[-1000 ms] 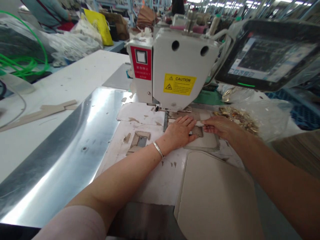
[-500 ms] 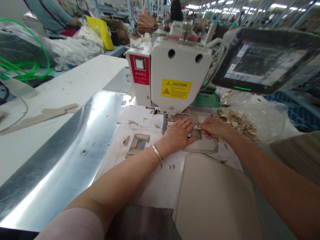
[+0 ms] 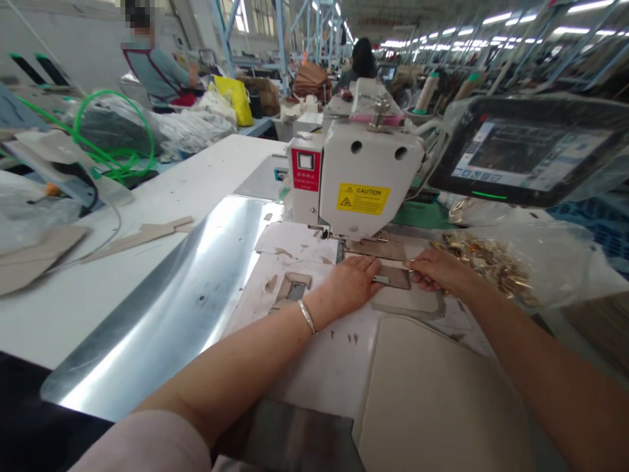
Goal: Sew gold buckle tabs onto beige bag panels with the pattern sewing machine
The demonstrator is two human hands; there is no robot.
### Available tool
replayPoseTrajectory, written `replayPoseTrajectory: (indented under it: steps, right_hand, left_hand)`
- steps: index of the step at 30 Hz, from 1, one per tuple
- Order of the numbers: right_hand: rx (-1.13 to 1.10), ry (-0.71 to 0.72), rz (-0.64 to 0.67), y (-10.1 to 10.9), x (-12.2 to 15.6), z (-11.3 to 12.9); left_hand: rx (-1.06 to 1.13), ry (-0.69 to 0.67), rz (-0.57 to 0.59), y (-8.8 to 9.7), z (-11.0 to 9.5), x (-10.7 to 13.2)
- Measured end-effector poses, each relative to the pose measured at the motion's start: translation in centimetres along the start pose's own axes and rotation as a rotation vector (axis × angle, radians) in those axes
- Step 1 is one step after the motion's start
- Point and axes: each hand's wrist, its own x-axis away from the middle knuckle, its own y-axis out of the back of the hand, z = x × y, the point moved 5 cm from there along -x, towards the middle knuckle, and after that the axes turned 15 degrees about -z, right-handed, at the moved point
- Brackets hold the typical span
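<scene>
My left hand (image 3: 350, 286) lies palm down with its fingers stretched out over the left part of a brown framed plate (image 3: 397, 278) under the sewing machine head (image 3: 371, 177). Beside its fingertips, a small shiny metal strip (image 3: 381, 280) shows on the plate. At the plate's right edge my right hand (image 3: 437, 270) is closed in a pinch; what sits between thumb and finger is too small to name. Beneath the plate is a beige piece (image 3: 413, 300) with a rounded corner. A larger beige padded panel (image 3: 437, 393) rests nearer to me.
Gold-coloured metal parts (image 3: 491, 262) lie in clear plastic at the right, below a control screen (image 3: 525, 154). A bent metal sheet (image 3: 162, 308) covers the left side, beside a white table (image 3: 216, 160) with beige scraps (image 3: 142, 239). Further back, a person (image 3: 160, 72) sits.
The view has tilted up and turned left. My left hand's fingers have drawn closer together and back, baring more of the brown plate. My right hand keeps its pinch at the plate's right edge.
</scene>
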Motion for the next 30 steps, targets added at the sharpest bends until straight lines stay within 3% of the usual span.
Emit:
replayPoseTrajectory:
  steps: [4, 8, 16, 20, 26, 30]
  right_hand:
    - [-0.014, 0.015, 0.008, -0.1, -0.5, -0.5]
    - [-0.027, 0.038, -0.024, 0.0, 0.1, -0.3]
    - [-0.055, 0.034, -0.03, -0.1, 0.7, 0.0]
    - [-0.076, 0.012, 0.005, 0.0, 0.2, -0.4]
    - [-0.097, -0.085, 0.155, 0.5, -0.5, -0.8]
    - [-0.048, -0.091, 0.137, 0.4, -0.7, -0.6]
  left_hand:
    - [-0.049, 0.041, -0.028, 1.2, 1.2, 1.5]
    - [-0.071, 0.099, -0.027, 1.7, 0.8, 1.7]
    - [-0.239, 0.387, 0.0, 4.0, 2.0, 2.6]
    - [-0.244, 0.425, 0.013, 4.0, 2.4, 2.7]
    - [-0.212, 0.422, 0.019, 3.5, 2.7, 2.6]
    - [-0.203, 0.42, 0.04, 3.6, 3.0, 2.5]
